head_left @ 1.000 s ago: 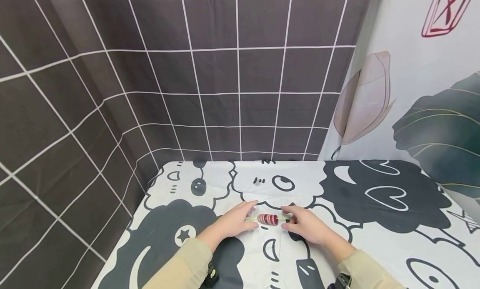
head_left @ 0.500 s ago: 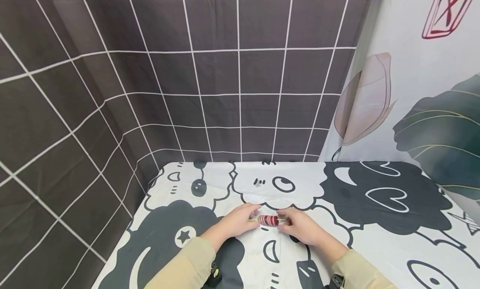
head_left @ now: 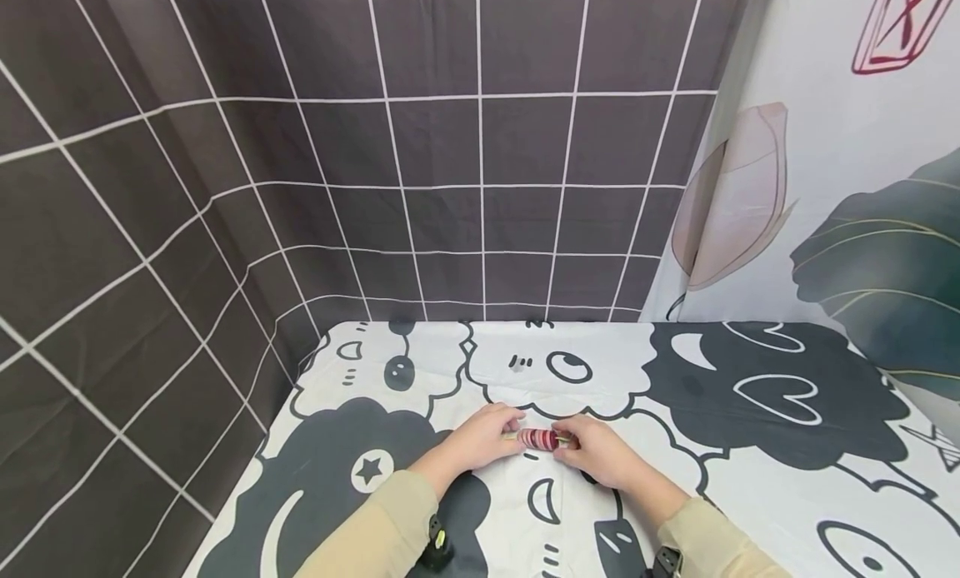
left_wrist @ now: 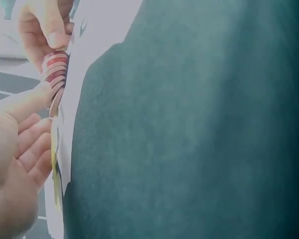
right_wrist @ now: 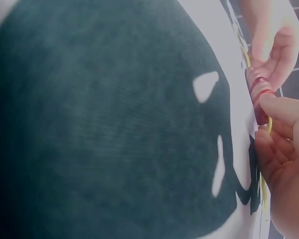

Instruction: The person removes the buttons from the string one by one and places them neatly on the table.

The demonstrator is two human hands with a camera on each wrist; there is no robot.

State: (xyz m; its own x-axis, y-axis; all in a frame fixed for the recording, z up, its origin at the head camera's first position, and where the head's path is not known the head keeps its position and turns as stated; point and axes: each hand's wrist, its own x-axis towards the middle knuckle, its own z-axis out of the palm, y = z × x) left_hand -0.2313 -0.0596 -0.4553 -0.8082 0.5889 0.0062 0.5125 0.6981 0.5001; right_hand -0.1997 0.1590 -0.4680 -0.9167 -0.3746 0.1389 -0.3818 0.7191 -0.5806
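A short row of red, pink and pale discs (head_left: 537,440) lies crosswise on the cartoon-print cloth, threaded on a yellow-green cord (left_wrist: 54,164). My left hand (head_left: 480,439) is at its left end, thumb against the end disc and fingers bent beneath. At the darker red end, my right hand (head_left: 600,451) pinches the row between thumb and fingers. In the right wrist view the discs (right_wrist: 259,89) sit between both hands, and loose cord (right_wrist: 263,191) trails past my right fingers. The left wrist view shows the discs (left_wrist: 56,72) packed side by side, slightly fanned near my left thumb.
The black-and-white printed cloth (head_left: 420,370) covers the whole surface. Dark grid-patterned curtains (head_left: 442,220) stand behind and at the left. A white curtain with leaf prints (head_left: 885,253) hangs at the right.
My right hand has moved left from the cord onto the red end of the discs. My left hand has shifted slightly right, closing up to the other end.
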